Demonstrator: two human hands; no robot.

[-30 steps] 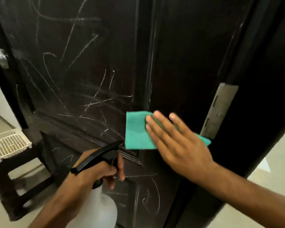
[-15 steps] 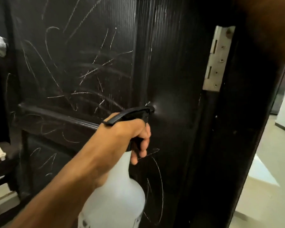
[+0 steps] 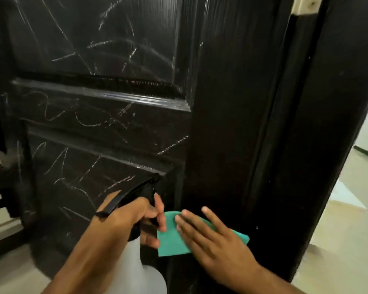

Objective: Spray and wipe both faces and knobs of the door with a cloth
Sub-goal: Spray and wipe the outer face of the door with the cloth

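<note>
Cloth point(image 3: 174, 240), thin and limp, is lying at five o'clock on the door point(image 3: 221, 124), flattened by the right hand point(image 3: 219, 245); left hand point(image 3: 134, 219) is gripping the spray bottle point(image 3: 140, 270).

Dim, soft blur, wide-angle edge bending

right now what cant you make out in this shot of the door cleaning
- Door knobs: none in the head view, past the frame edges.
- Hinge: cut off by the top edge.
- Spray bottle: base cut off below; left hand covers its neck.
- Green cloth: partly hidden under the right hand.
- Door's other face: unseen.
</note>
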